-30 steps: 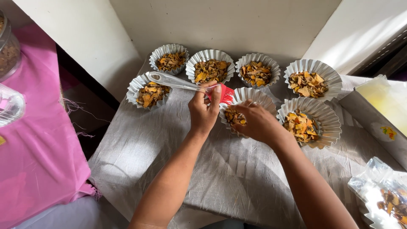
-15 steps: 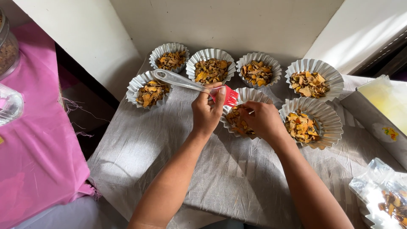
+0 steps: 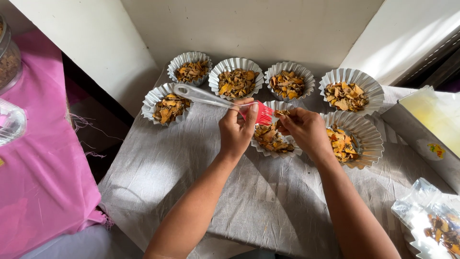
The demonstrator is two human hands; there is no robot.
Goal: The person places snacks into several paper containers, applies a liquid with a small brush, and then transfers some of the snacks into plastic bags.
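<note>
My left hand (image 3: 236,128) grips a brush (image 3: 209,98) with a clear handle and red bristles (image 3: 263,114), its bristles pointing right over a fluted foil cup (image 3: 274,149) filled with dried orange-brown pieces. My right hand (image 3: 304,129) pinches one of those pieces (image 3: 281,113) next to the bristles, just above that same cup. Both forearms reach in from the bottom of the head view.
Several more foil cups of the same dried pieces stand on the grey crinkled cloth (image 3: 158,177): one at far left (image 3: 167,106), a row behind (image 3: 235,81), one at right (image 3: 352,139). A metal tray (image 3: 424,139) and a clear bag (image 3: 433,225) lie right; pink cloth (image 3: 43,158) lies left.
Both hands have shifted slightly to the right and closer together over the near cup. The brush's bristles now meet the piece held in my right fingers.
</note>
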